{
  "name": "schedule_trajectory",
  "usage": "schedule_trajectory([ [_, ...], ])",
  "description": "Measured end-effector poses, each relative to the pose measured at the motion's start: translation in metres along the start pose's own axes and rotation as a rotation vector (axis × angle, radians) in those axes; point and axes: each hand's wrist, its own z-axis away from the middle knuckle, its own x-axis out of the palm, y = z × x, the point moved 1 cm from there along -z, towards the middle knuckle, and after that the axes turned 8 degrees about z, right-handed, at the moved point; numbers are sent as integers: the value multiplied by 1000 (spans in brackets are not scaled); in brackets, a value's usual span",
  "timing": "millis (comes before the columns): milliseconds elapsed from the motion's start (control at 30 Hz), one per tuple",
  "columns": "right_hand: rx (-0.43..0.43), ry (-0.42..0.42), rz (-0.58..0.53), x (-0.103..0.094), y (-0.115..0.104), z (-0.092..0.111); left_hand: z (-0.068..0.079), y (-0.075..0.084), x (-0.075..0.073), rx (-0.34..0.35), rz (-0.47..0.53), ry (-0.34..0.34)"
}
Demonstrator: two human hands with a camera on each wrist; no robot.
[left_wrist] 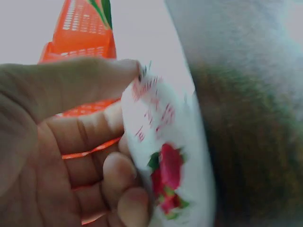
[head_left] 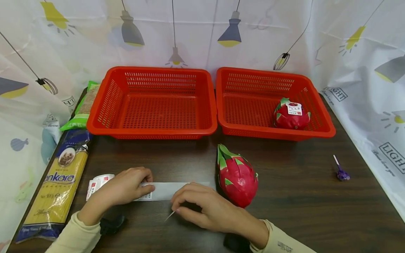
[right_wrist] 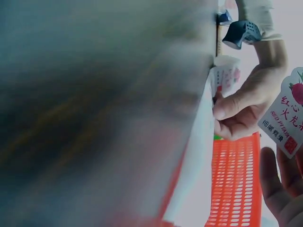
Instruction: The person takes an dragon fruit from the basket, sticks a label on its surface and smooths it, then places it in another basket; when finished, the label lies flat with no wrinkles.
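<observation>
My left hand [head_left: 128,188] pinches a strip of sticker labels [head_left: 166,191] between thumb and fingers. In the left wrist view the label strip [left_wrist: 161,118] shows red writing and a pink fruit picture, slightly blurred. More of the labels [head_left: 98,182] lie by the left wrist. My right hand [head_left: 209,207] pinches one loose sticker [head_left: 169,215], seen edge-on from the head. The right wrist view shows this sticker [right_wrist: 289,113] face on, with red characters and a dragon fruit picture. Just beyond the right hand a dragon fruit [head_left: 238,181] lies on the table.
Two red baskets [head_left: 152,132] stand along the back. The right basket [head_left: 246,130] holds another dragon fruit [head_left: 289,121] bearing a white label. A spaghetti pack [head_left: 60,179] and a green-edged bag [head_left: 83,110] lie at the left. A purple lollipop [head_left: 341,173] is at the right.
</observation>
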Motion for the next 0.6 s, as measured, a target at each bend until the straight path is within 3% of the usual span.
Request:
schedule_trajectory([
  [167,14,6,-51,-1,3,7,0,3,4,-73,-97,63],
  [333,33,39,-93,-2,5,14,0,5,8,-115,-135,93],
  [500,106,78,-154,-6,4,27,0,9,9,-103,-169,120],
  [600,144,121,-205,-11,0,37,-2,19,9,-47,-169,144],
])
